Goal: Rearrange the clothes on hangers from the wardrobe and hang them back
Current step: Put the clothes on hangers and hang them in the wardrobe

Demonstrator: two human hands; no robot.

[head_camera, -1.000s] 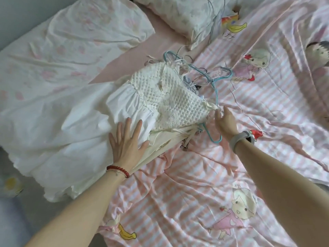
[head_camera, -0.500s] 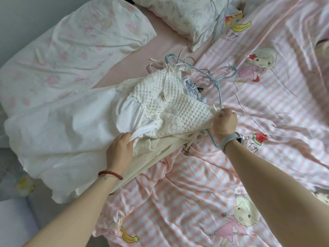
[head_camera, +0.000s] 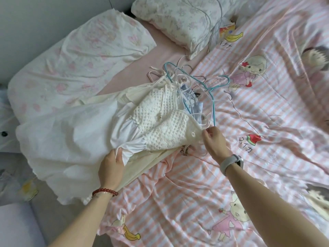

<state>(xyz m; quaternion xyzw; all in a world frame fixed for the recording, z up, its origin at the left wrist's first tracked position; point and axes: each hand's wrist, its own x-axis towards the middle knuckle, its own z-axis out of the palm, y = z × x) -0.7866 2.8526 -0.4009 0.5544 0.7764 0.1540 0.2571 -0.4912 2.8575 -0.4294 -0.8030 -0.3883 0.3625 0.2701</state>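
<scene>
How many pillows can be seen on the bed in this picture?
2. One pale pink pillow lies at the upper left, by the wall. One floral pillow lies at the top centre, with thin cables across it. Others may be outside the view.

My left hand [head_camera: 111, 165] grips a bunched fold of the white dress [head_camera: 74, 138] at its waist seam, fingers curled into the cloth. My right hand [head_camera: 214, 143] pinches the near corner of the crocheted bodice [head_camera: 160, 120] between thumb and fingertips. The dress lies across the bed on top of a cream garment [head_camera: 142, 165], its skirt draped over the mattress edge. Beyond the bodice, teal hangers [head_camera: 212, 97] lie tangled with straps on the pink striped quilt [head_camera: 187, 193]. Two pillows [head_camera: 178, 20] sit by the wall.
</scene>
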